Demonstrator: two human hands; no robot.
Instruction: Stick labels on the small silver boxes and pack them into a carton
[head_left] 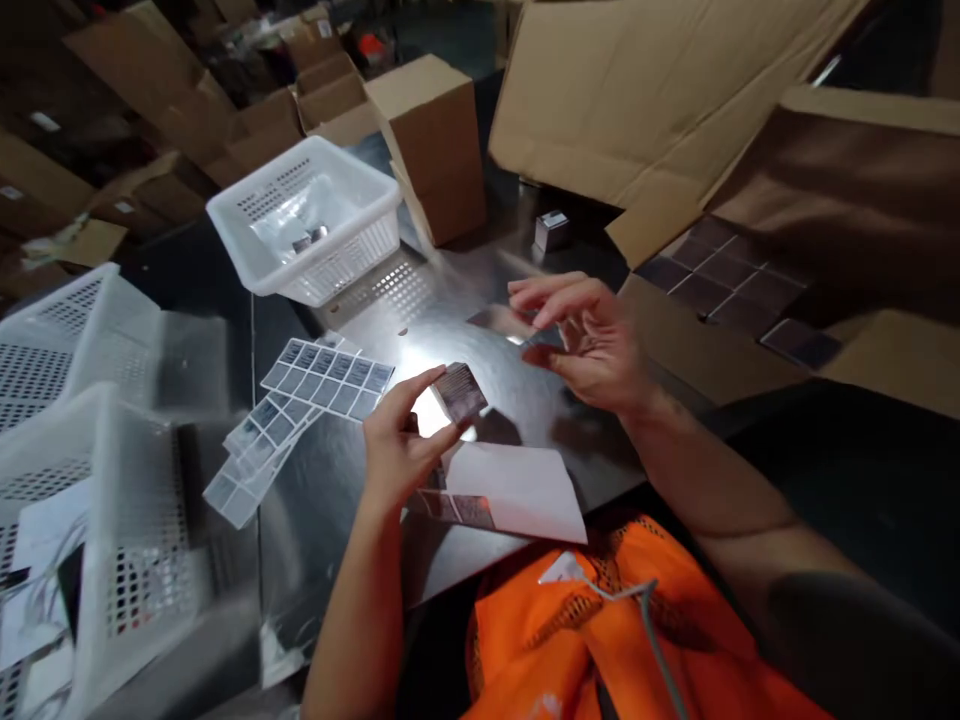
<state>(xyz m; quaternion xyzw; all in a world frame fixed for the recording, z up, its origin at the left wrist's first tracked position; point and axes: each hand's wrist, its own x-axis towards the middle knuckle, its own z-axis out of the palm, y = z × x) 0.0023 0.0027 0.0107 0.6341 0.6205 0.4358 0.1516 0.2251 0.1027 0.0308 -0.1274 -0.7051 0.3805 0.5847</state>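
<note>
My left hand (401, 440) pinches a small dark box (459, 392) by its corner above the shiny metal table (352, 520). My right hand (585, 335) hovers just to the right of it, thumb and fingers pinched on what looks like a small label (534, 338), blurred. Under the left hand lies a white folded sheet (517, 490) with dark printed squares along one edge. Sheets of small grey labels (328, 375) lie fanned out to the left of my hands.
A white perforated basket (307, 215) stands at the back left, more white baskets (90, 470) at the near left. A brown carton (439, 145) and a small box (552, 229) sit behind. An open carton (739, 280) with dark boxes is on the right.
</note>
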